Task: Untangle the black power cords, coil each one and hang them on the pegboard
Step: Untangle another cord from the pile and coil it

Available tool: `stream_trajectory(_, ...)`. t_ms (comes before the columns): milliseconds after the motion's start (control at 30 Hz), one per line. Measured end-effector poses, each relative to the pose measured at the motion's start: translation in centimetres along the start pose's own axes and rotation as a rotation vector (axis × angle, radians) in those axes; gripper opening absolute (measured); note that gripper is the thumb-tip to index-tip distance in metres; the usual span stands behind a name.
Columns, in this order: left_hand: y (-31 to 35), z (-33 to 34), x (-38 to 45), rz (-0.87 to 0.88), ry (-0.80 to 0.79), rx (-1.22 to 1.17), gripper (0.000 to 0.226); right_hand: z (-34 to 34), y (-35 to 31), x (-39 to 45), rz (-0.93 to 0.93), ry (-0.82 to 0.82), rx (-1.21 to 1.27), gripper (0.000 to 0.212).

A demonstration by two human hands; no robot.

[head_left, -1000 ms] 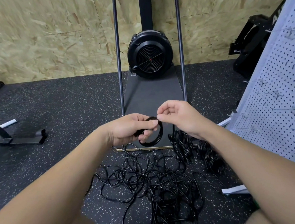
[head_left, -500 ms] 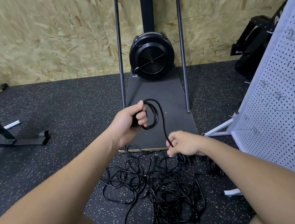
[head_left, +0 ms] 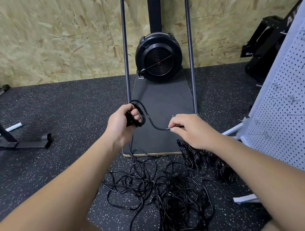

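My left hand (head_left: pixel 122 124) grips a small coil of black power cord (head_left: pixel 140 112) held above the floor. From the coil the cord sags and runs right to my right hand (head_left: pixel 191 130), which pinches it between thumb and fingers. A tangled heap of black cords (head_left: pixel 165 191) lies on the speckled floor below my arms. Several coiled cords (head_left: pixel 193 155) lie beside it on the right, partly hidden by my right forearm. The white pegboard (head_left: pixel 293 108) with metal hooks leans at the right edge.
A black fan machine (head_left: pixel 159 57) stands on a dark platform (head_left: pixel 163 96) with two upright poles against the chipboard wall. A black metal frame foot (head_left: pixel 19 144) lies at the left. Black equipment (head_left: pixel 263 46) sits at the back right.
My right hand has risen from the heap and moved right, drawing the cord taut-ish away from the coil. My left hand keeps hold of the coil, slightly lower in view.
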State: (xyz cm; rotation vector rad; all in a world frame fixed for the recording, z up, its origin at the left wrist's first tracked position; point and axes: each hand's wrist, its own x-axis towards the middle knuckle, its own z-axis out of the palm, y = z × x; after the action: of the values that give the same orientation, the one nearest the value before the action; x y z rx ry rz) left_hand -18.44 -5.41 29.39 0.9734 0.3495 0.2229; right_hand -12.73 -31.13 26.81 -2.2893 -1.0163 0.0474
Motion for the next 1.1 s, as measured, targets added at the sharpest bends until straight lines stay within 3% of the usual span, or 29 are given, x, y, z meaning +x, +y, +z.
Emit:
stream_trajectory(233,-1.7,2.4,-2.3,0.056,-0.288,0.613,0.018,-1.2,-3.7,0.1,-0.207,0.019,0.009,0.014)
stream_trajectory(300,-2.3,2.9,-2.9,0.036,-0.387,0.711,0.025,-1.7,-3.9,0.0,-0.189,0.124,0.041,0.010)
stream_trajectory(367,-2.3,3.4,-3.5,0.001,-0.444,0.746,0.034,-2.3,-3.5,-0.1,-0.070,0.234,0.084,0.026)
stream_trajectory(467,-1.8,3.9,-4.0,-0.119,-0.492,0.679,0.040,-2.8,-2.4,0.0,0.047,0.294,0.176,0.041)
stream_trajectory(633,-1.7,3.6,-4.1,-0.194,-0.523,0.555,0.026,-3.1,-1.4,0.4,0.081,0.181,0.362,0.009)
stream_trajectory(767,-1.7,3.2,-3.9,-0.174,-0.431,0.483,0.029,-2.3,0.6,0.2,0.242,0.015,0.339,0.004)
stream_trajectory(933,-1.0,3.6,-4.0,-0.098,-0.322,0.357,0.029,-0.1,2.9,-0.3,0.391,-0.122,0.360,0.013)
stream_trajectory(1100,-0.3,2.9,-3.2,-0.043,-0.195,0.110,0.030,1.6,4.1,-0.1,0.526,-0.070,0.431,0.020)
